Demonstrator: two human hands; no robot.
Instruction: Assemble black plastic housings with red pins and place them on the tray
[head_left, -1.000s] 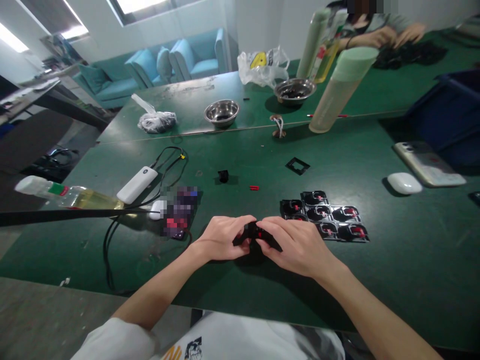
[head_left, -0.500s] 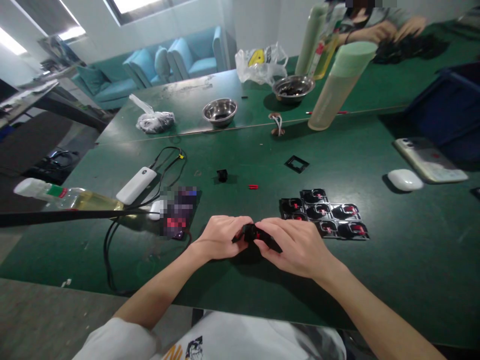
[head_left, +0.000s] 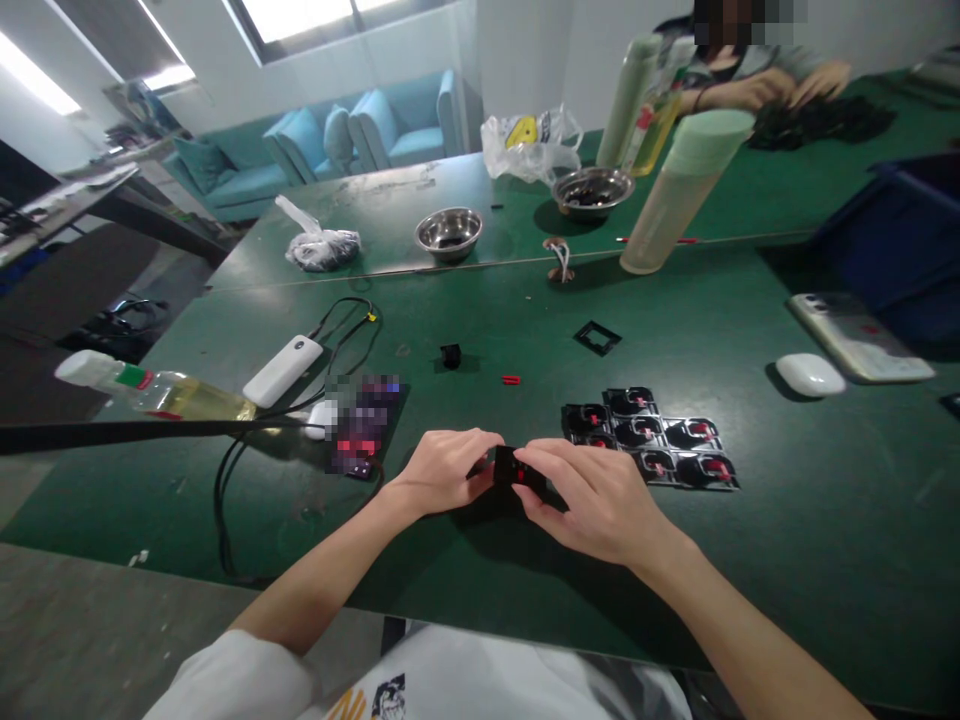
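Between my two hands, just above the green table's near part, is a small black plastic part [head_left: 507, 468] with a bit of red on it. My left hand [head_left: 448, 470] grips its left side with thumb and fingers. From the right, my right hand [head_left: 592, 490] pinches it, fingertips on its upper edge and thumb below. Beside my right hand lies a group of black square pieces [head_left: 637, 432] with red inserts, partly covered by that hand. Beyond my hands are a small red piece [head_left: 511, 380], a black block [head_left: 450, 356] and a black square frame [head_left: 598, 338].
To the left are a phone [head_left: 371, 425], a white power bank [head_left: 283, 370], cables and a lying bottle [head_left: 180, 394]. Metal bowls [head_left: 448, 233] and a tall bottle [head_left: 679, 200] stand farther back. Right are a white case [head_left: 810, 375] and blue bin [head_left: 892, 240]. Another person's hands [head_left: 772, 88] work opposite.
The black part has been turned between my fingers, so a flatter face with red on it now shows. My hands stay in nearly the same place; the view has tilted up slightly.
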